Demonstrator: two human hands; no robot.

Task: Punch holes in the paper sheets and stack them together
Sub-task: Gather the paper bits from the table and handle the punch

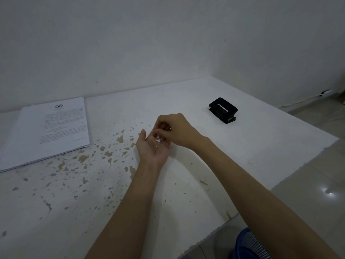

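Cupped left hand (155, 146) holds paper bits (158, 139); hole punch (223, 110) well apart.

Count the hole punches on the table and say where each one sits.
1. The black hole punch sits alone on the far right part of the white table, beyond both hands and well apart from the paper stack at the far left.
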